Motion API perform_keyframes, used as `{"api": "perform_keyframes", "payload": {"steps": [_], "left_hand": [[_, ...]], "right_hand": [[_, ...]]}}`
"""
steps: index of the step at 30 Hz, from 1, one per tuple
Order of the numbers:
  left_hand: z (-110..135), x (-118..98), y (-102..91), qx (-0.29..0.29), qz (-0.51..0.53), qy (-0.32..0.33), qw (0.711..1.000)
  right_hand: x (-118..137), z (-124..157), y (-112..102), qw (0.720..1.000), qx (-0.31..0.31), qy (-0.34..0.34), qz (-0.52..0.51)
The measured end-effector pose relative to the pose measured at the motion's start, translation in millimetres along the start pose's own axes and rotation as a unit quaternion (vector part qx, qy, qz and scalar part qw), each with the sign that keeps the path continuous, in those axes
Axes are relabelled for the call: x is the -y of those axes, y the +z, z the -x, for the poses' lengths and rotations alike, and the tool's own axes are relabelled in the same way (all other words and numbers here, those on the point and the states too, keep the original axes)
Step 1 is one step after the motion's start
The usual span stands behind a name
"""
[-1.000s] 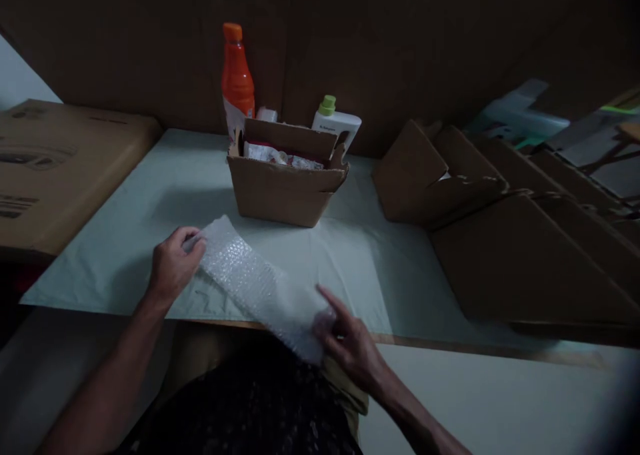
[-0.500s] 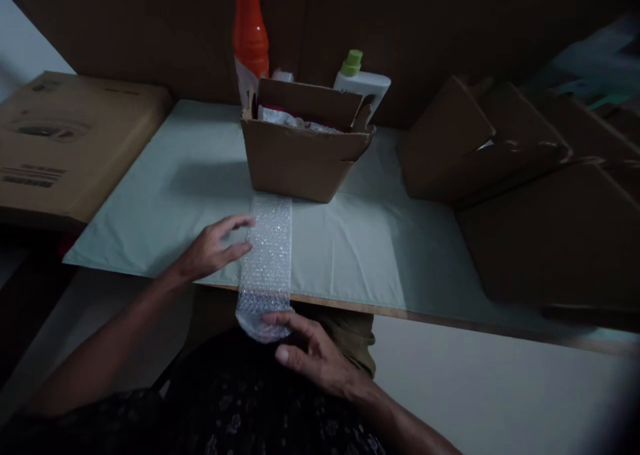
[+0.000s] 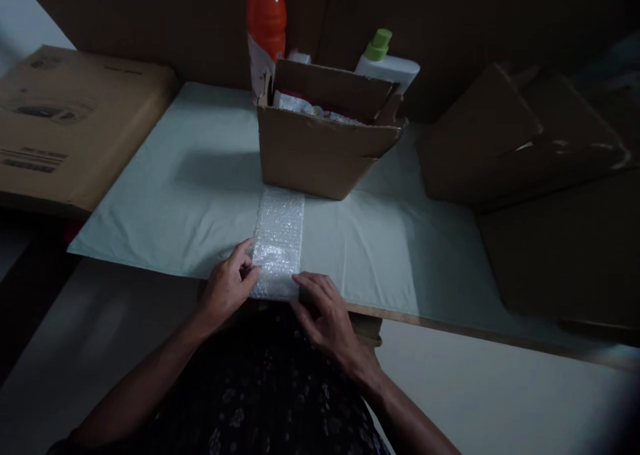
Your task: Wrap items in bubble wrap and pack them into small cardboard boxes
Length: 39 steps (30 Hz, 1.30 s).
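Note:
A strip of bubble wrap lies flat on the pale table cover, running from the table's near edge up to an open cardboard box. My left hand pinches the strip's near left corner. My right hand holds its near right corner with curled fingers. The box holds white and red packets, seen only in part.
An orange bottle and a white bottle with a green cap stand behind the box. A large printed carton lies at the left. Flattened cardboard pieces are stacked at the right. The table's wooden edge runs along the front.
The bubble wrap went from slanted and hanging over the edge to lying straight on the table. Both hands have moved to its near end and closed on the corners.

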<state>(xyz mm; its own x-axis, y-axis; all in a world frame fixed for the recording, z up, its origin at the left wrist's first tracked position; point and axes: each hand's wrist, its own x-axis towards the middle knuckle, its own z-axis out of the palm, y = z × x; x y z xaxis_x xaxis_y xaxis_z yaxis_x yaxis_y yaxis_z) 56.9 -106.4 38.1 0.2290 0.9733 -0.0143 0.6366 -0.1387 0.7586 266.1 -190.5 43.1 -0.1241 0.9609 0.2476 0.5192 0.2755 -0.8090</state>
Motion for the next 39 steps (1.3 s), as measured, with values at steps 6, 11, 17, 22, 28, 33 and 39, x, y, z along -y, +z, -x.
{"api": "perform_keyframes", "payload": {"steps": [6,11,17,22,28,33,39], "left_hand": [[7.8,1.8,-10.4,-0.046,-0.091,0.064,0.993],[22.2,2.1,-24.7,-0.003,-0.051,0.2,0.978],[9.6,9.0,-5.3,-0.039,-0.07,0.16,0.984],[-0.6,8.3,-1.9,-0.063,-0.13,0.162,0.976],[13.8,14.9,-13.2,-0.028,-0.086,0.253,0.963],[11.4,11.4,-9.7,-0.037,-0.058,0.228,0.971],[-5.4,7.2,-3.6,-0.059,-0.066,0.203,0.975]], "right_hand": [[-7.8,-4.1,20.0,0.976,0.015,-0.089,0.2],[-5.7,-19.8,17.4,0.989,0.026,-0.058,0.135],[-10.4,-29.3,12.2,0.989,-0.056,0.0,0.137],[-8.1,-24.7,15.7,0.972,-0.013,-0.088,0.219],[-9.2,-35.8,13.5,0.981,0.046,-0.066,0.175],[-10.3,-41.6,9.0,0.994,0.049,-0.019,0.1],[-22.0,-52.1,19.2,0.991,-0.027,0.023,0.128]]}}
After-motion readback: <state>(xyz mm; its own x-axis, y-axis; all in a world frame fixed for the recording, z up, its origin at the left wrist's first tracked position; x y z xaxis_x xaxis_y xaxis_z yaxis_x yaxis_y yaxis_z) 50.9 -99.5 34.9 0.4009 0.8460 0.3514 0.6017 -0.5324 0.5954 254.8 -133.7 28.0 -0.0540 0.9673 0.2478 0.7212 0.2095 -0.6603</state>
